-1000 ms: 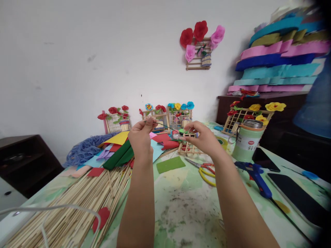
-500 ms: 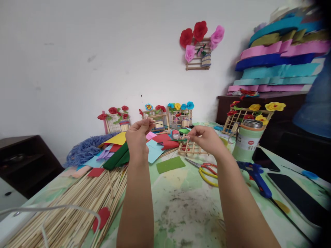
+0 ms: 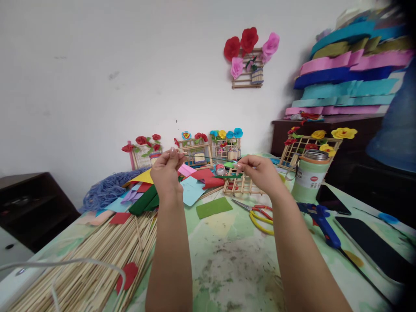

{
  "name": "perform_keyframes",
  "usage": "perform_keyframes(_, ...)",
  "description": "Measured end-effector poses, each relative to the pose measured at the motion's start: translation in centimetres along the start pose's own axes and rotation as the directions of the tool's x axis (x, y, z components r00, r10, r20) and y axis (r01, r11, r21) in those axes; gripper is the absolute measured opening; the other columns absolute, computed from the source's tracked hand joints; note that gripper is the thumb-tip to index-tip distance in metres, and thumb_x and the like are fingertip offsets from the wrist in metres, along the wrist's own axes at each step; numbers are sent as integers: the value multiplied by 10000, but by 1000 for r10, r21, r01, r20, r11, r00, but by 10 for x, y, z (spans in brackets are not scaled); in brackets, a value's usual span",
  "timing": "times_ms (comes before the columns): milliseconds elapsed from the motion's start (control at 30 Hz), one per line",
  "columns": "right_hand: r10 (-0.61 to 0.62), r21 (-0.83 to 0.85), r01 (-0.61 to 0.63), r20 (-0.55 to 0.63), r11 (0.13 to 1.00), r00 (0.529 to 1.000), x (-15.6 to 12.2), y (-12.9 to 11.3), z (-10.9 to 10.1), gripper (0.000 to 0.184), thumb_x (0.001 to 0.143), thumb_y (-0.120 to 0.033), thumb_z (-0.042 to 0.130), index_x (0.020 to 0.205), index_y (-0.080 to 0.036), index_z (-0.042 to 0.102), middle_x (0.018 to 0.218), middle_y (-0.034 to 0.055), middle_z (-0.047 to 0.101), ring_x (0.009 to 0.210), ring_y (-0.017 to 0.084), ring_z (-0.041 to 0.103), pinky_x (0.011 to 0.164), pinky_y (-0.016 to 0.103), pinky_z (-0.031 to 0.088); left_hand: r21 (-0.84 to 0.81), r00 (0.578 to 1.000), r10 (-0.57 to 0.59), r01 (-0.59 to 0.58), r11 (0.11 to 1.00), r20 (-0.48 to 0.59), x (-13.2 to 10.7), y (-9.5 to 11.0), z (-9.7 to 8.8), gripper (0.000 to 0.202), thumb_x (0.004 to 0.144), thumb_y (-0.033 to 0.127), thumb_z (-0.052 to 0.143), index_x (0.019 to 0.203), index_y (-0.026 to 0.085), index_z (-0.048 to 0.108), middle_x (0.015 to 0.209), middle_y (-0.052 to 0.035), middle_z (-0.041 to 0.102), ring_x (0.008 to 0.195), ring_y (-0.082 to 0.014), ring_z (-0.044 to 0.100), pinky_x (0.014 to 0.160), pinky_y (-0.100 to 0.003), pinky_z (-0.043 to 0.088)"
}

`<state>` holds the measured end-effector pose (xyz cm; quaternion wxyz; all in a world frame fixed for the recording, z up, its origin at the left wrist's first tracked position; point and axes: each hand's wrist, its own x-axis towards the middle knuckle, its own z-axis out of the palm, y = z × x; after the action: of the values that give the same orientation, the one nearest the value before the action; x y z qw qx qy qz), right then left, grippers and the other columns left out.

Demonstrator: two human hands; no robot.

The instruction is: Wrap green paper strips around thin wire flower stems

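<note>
Both my hands are raised above the table (image 3: 227, 255), each pinching one end of a thin dark green wire (image 3: 208, 157) stretched between them. My left hand (image 3: 166, 171) is closed on the wire's left end, fingertips up. My right hand (image 3: 258, 173) is closed on the right end, where a small green strip hangs near the fingers. Below and behind the wire lie coloured paper pieces (image 3: 195, 184) and a small wooden stick frame (image 3: 238, 185).
A big bundle of bamboo sticks (image 3: 94, 268) covers the left of the table. Yellow-handled scissors (image 3: 260, 212), a blue glue gun (image 3: 320, 219), a green jar (image 3: 310, 175), phones (image 3: 373, 242), blue yarn (image 3: 104, 190) and stick frames with paper flowers (image 3: 224, 145) lie around.
My hands have drawn further apart, the left moving left and slightly up, so the wire spans a longer gap between them.
</note>
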<state>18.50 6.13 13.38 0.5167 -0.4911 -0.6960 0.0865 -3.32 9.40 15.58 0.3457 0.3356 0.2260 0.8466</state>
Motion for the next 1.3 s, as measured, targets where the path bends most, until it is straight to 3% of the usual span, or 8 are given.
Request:
perform_keyframes(133, -71, 22, 70, 23, 997, 997, 0, 2, 0, 256, 869, -308, 501, 673, -182, 606, 643, 1, 595, 571, 117, 468, 555, 253, 332, -2, 1000, 6, -6, 1000, 12, 0, 0, -1, 229, 583, 253, 813, 650, 121, 638, 576, 36, 632, 535, -65, 608, 604, -195, 546)
perform_keyframes(300, -50, 179, 46, 15, 983, 999, 2, 8, 7, 174, 802, -309, 598, 938, -201, 591, 639, -20, 590, 539, 119, 464, 518, 246, 332, -1, 1000, 8, -8, 1000, 14, 1, -1, -1, 247, 582, 270, 816, 660, 114, 642, 570, 30, 626, 534, -67, 602, 596, -197, 543)
perform_keyframes(433, -54, 164, 63, -57, 984, 997, 2, 7, 7, 78, 801, -263, 588, 766, -195, 573, 659, 4, 639, 567, 127, 514, 540, 252, 352, 0, 1000, 8, -8, 1000, 26, 0, -1, 0, 243, 577, 264, 817, 652, 117, 639, 577, 36, 619, 550, -63, 598, 616, -199, 544)
perform_keyframes(600, -119, 31, 119, -11, 992, 993, 0, 4, 2, 233, 873, -275, 503, 686, -188, 613, 638, -3, 600, 531, 105, 442, 539, 254, 321, 5, 1000, -9, 9, 1000, 16, -2, -1, 2, 244, 564, 256, 820, 655, 121, 639, 572, 38, 614, 555, -66, 596, 627, -209, 548)
perform_keyframes(800, -73, 178, 71, 8, 981, 997, 1, 5, 7, 126, 800, -314, 620, 844, -200, 586, 621, -24, 588, 524, 112, 460, 503, 243, 323, 1, 1000, -16, 16, 1000, 9, -2, -1, 2, 248, 554, 263, 819, 652, 114, 646, 564, 28, 620, 548, -67, 596, 607, -196, 545)
perform_keyframes(967, -120, 93, 125, -60, 988, 991, 0, 3, 5, 139, 828, -247, 571, 700, -193, 579, 636, -7, 629, 503, 100, 426, 506, 245, 317, 11, 1000, -11, 11, 1000, 27, -2, -2, 2, 240, 547, 264, 816, 661, 119, 662, 571, 26, 634, 557, -72, 610, 605, -194, 548)
perform_keyframes(1200, -164, 43, 162, 41, 986, 986, 0, 0, 3, 269, 885, -272, 495, 641, -186, 567, 573, -28, 506, 510, 93, 387, 506, 240, 295, 8, 999, 37, -37, 999, 39, -5, -3, 4, 215, 533, 244, 818, 630, 120, 671, 580, 26, 640, 532, -62, 595, 577, -190, 541)
perform_keyframes(1300, -161, 53, 158, 47, 986, 986, 0, 1, 6, 235, 874, -276, 506, 662, -189, 553, 569, -31, 478, 532, 100, 397, 521, 241, 309, 14, 998, 53, -53, 998, 45, -6, -3, 5, 197, 555, 241, 808, 635, 117, 678, 584, 21, 642, 528, -63, 592, 572, -194, 540)
